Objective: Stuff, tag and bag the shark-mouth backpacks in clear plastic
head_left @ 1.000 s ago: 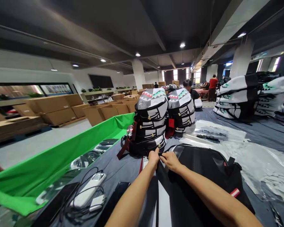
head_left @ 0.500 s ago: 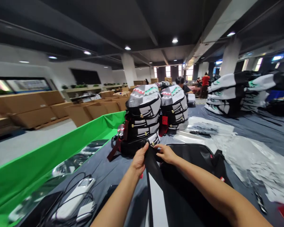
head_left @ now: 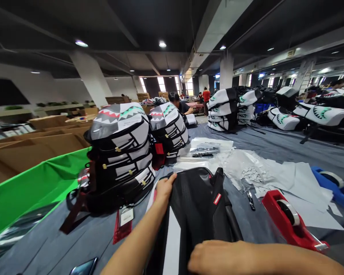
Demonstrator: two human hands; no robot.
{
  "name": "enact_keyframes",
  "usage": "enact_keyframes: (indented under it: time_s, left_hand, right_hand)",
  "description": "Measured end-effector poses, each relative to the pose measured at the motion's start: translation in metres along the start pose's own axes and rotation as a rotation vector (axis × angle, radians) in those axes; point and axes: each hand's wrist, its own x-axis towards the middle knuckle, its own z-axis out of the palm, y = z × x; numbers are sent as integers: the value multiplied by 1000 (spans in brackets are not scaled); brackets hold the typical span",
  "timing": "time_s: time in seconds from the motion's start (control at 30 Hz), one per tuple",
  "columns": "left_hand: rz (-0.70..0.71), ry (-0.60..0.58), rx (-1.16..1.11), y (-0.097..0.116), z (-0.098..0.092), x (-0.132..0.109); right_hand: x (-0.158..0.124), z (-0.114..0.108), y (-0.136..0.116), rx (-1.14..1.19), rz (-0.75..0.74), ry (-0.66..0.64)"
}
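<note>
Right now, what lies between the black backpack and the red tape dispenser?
In the head view, a small dark tool lies on the grey cloth between backpack and dispenser.

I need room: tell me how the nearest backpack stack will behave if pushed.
The stack may topple or slide apart: it's several bags high, with no ties visible. Its dark red strap, trailing on the table, could drag.

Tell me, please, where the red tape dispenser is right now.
In the head view, the red tape dispenser is at the lower right on the grey cloth, right of the black backpack and nearer than the blue dispenser.
</note>
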Motion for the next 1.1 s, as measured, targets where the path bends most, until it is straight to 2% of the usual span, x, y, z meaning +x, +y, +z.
enact_keyframes:
  time_s: [0.03,0.1,0.17,0.23,0.3,0.37,0.43,0.5,0.6,0.67,0.7,0.77,0.87,0.93,0.97,1.03,1.1]
  left_hand:
    - [21,24,64,-3,11,-2]
    - [68,83,184,-8,26,-8]
    - [142,128,251,-8,33,-15]
    - [309,135,329,-6,36,-21]
    - [550,77,419,-3,39,-25]
    - [754,-39,487,0,45,-28]
    - [844,-164,494,4,53,-29]
    - [896,-248,461,11,65,-28]
    - [1041,-358,390,29,86,-25]
    - [1112,-494,417,45,98,-21]
    - [1113,-563,453,52,101,-19]
    - [1069,-650,524,61,102,-18]
    - [981,-608,555,54,86,-30]
    - [904,-577,578,36,66,-54]
    - [855,-602,576,27,55,-70]
    - [735,-762,499,9,33,-106]
    - [516,-983,262,-2,13,-139]
  right_hand:
    - [-14,-7,5,39,-17,55]
    - [-35,-32,31,100,127,284]
    - [-44,-59,74,96,436,587]
    - [-42,-80,123,117,755,795]
    - [-32,-90,165,204,977,843]
    - [-17,-93,191,267,1047,825]
    - [-5,-96,198,269,1028,847]
    - [1,-101,187,236,978,910]
    - [-3,-112,154,170,689,988]
    - [-12,-118,135,149,475,987]
    - [-17,-120,128,145,422,981]
    - [-28,-125,122,173,435,975]
    - [-43,-131,126,392,483,866]
    - [-45,-134,131,539,424,734]
    - [-42,-134,135,569,380,684]
    - [-27,-134,145,542,299,659]
    - [-6,-133,159,466,258,678]
